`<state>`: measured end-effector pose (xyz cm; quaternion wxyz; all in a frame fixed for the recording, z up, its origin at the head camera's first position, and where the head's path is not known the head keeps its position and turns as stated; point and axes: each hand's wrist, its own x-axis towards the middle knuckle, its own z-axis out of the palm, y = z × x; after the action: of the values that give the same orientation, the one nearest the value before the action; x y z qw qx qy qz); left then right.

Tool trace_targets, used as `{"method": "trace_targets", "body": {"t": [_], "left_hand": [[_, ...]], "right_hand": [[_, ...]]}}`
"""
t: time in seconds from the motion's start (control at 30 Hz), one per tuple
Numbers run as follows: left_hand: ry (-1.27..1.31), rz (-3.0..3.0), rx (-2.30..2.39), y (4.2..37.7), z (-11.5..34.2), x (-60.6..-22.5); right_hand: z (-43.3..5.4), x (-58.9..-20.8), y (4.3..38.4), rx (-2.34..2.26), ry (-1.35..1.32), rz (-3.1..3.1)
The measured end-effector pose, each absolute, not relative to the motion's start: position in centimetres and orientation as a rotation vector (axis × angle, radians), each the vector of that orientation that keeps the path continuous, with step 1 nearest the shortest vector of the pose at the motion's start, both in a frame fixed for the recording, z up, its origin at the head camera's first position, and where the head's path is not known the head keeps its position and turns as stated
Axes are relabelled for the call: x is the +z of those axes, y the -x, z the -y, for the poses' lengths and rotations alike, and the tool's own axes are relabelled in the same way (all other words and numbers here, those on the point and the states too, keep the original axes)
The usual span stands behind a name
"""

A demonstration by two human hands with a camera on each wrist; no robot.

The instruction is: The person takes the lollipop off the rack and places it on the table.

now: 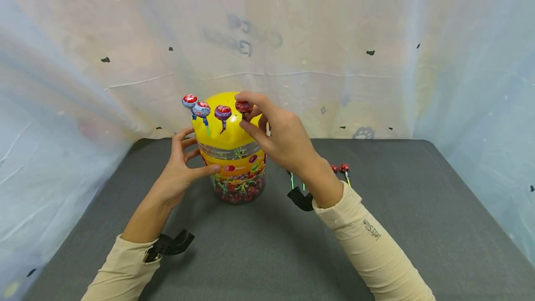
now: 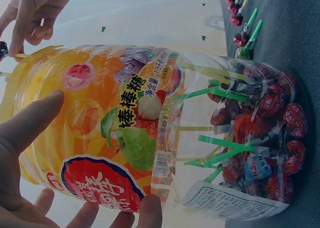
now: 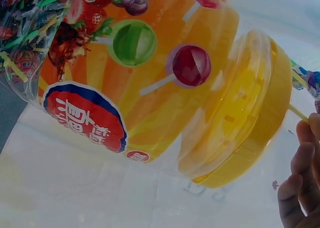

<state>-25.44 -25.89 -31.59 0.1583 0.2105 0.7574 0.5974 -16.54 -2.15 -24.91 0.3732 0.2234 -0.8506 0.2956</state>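
My left hand curls round the side of a clear plastic candy jar, its thumb across the orange label. The jar stands upright and has a yellow lid. Many wrapped lollipops show through its lower part. Above the lid, my right hand pinches a lollipop with a dark red wrapper, whose yellow stick meets the lid top. To its left, a purple-wrapped lollipop and two blue-and-red lollipops stand stick-down at the lid.
Several loose lollipops lie on the grey table right of the jar, partly behind my right forearm. Black wrist mounts stick out from both sleeves. A pale sheet hangs behind and beside the table.
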Motion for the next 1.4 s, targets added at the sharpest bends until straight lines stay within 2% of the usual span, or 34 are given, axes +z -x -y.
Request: {"method": "trace_targets", "body": {"t": [0.53,0.97,1.4], "left_hand": [[-0.616,-2.156,1.713,25.3,25.9,-31.4],[-0.619,-2.151,1.710,25.6,25.9,-31.4],[-0.625,-2.166,1.695,25.7,26.1,-31.2]], "right_hand": [[0.6,-25.9,14.8,0.778,-0.496,2.133],[-3.1,-31.8,11.8,0.898,-0.195,2.301],[-4.7,-32.1,10.6,0.848,-0.221,2.537]]}}
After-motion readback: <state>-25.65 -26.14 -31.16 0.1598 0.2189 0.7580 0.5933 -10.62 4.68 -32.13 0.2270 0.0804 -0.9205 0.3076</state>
